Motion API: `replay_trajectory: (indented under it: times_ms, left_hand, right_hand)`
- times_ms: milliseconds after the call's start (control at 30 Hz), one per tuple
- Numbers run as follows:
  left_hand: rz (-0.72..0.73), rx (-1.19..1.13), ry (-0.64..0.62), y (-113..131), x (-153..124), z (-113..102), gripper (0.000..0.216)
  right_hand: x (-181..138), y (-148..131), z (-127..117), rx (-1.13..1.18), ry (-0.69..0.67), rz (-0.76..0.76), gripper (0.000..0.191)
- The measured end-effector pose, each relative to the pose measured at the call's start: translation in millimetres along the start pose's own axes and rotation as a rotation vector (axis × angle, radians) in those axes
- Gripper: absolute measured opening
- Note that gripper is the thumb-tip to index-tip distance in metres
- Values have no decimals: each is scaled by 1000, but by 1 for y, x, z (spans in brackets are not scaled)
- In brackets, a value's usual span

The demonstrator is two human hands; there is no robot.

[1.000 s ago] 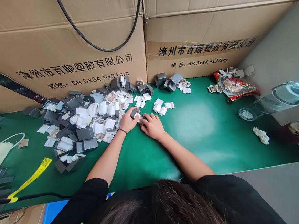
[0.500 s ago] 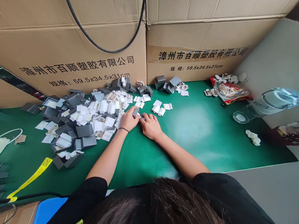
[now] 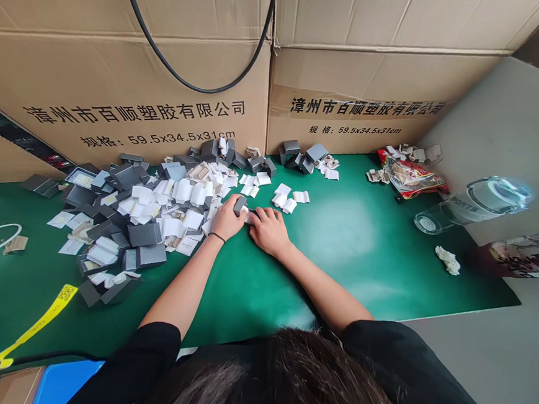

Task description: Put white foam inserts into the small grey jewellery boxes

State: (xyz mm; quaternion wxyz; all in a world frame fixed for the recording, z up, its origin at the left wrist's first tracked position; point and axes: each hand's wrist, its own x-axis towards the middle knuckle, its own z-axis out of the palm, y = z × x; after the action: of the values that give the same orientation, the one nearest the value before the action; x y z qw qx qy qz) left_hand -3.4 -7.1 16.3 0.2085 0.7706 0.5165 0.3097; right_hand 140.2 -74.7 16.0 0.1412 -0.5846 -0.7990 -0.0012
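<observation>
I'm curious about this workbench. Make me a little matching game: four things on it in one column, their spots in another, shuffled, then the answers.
Things:
1. small grey box
2. clear bottle
3. yellow strip
4. red snack bag

Places:
A. lying on its side at the mat's right edge
B. between the left hand and right hand
C. near left of the mat
D. far right, by the carton

Pairs: 1-B, 2-A, 3-C, 4-D
</observation>
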Motion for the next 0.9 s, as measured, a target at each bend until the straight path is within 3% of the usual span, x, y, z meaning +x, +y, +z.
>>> replay_trajectory:
  times_ms: [367, 533, 633, 900]
  left_hand:
    - [74, -48, -67, 3, -5, -2, 30]
    - [144, -301, -237, 7, -4, -10, 38]
    - [135, -335, -349, 7, -3, -16, 41]
    - [142, -295, -383, 5, 1, -16, 39]
  right_hand:
    - [-8, 22, -1, 73, -42, -115, 40]
    - [-12, 23, -1, 100, -58, -123, 40]
    - [-12, 28, -1, 133, -79, -143, 41]
    - [-11, 39, -3, 230, -96, -158, 42]
